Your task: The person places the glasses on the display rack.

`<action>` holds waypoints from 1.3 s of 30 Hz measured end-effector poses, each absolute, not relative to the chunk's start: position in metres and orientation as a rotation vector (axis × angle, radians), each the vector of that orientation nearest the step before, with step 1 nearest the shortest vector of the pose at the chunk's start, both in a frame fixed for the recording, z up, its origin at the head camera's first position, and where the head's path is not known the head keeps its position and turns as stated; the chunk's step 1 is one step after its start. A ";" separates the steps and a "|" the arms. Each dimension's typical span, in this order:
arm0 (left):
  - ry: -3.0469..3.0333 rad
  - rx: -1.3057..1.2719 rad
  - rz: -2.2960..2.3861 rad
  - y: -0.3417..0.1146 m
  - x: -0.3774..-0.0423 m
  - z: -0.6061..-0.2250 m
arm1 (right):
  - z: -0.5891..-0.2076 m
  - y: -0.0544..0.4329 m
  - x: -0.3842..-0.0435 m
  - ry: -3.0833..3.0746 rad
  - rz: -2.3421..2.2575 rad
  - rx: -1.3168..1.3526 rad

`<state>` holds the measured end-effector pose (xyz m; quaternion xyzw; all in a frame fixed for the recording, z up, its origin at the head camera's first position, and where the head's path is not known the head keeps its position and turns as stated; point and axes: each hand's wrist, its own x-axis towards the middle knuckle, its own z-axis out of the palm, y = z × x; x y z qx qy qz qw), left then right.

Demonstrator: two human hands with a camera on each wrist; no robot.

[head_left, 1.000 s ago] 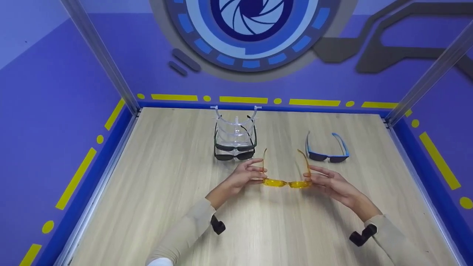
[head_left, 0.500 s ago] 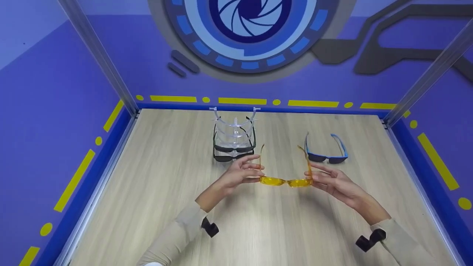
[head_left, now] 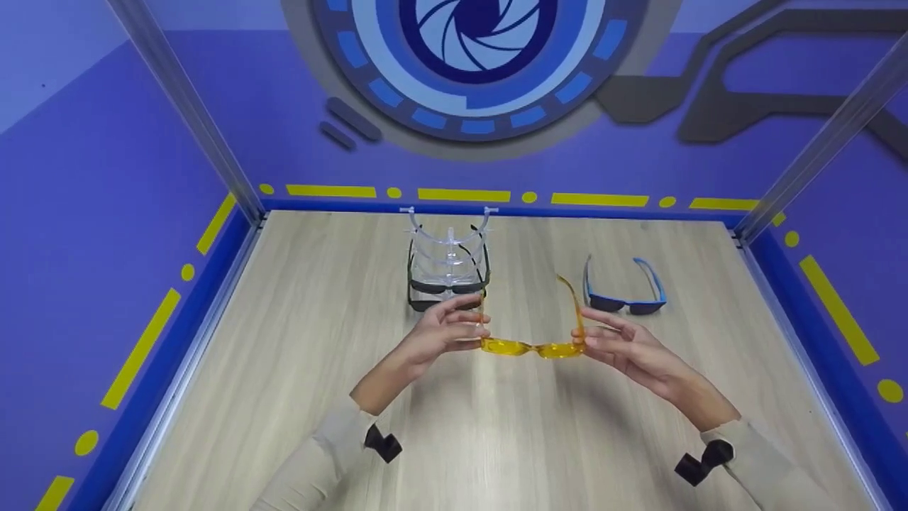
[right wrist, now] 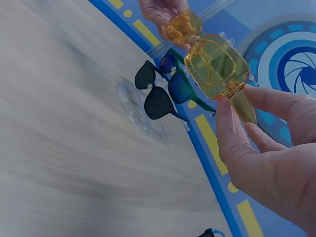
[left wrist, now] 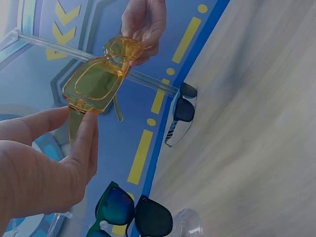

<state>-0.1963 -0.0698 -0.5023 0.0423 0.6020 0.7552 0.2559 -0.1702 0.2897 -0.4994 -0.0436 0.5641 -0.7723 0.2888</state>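
Note:
A pair of yellow see-through sunglasses [head_left: 505,346] is held up over the table between both hands, lenses toward the person and temples spread toward the back. My left hand [head_left: 434,339] pinches the frame at its left hinge between thumb and fingers. At the other hinge my right hand [head_left: 636,353] does the same. In the left wrist view the yellow sunglasses [left wrist: 94,84] slant upward from the left hand's fingertips, and the right wrist view has these sunglasses [right wrist: 215,64] with the right fingers at the hinge.
Behind the left hand stands a clear display stand [head_left: 451,245] carrying dark sunglasses [head_left: 448,288] on its lower tiers; the left fingers overlap the lowest pair. Blue-framed sunglasses [head_left: 627,305] rest on the table [head_left: 319,298] beyond the right hand. Blue panels [head_left: 567,156] enclose the sides and back.
Both hands have shifted left with the yellow sunglasses, toward the front of the display stand. The grip at each hinge is kept.

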 end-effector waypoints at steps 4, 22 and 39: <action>1.646 0.118 2.060 -0.077 -0.194 -0.498 | -0.498 0.282 -0.173 1.486 -2.074 -0.117; 1.675 0.115 2.104 -0.106 -0.181 -0.489 | -0.492 0.251 -0.178 1.543 -2.028 -0.065; 1.762 0.128 2.122 -0.136 -0.182 -0.476 | -0.477 0.221 -0.194 1.527 -2.029 -0.105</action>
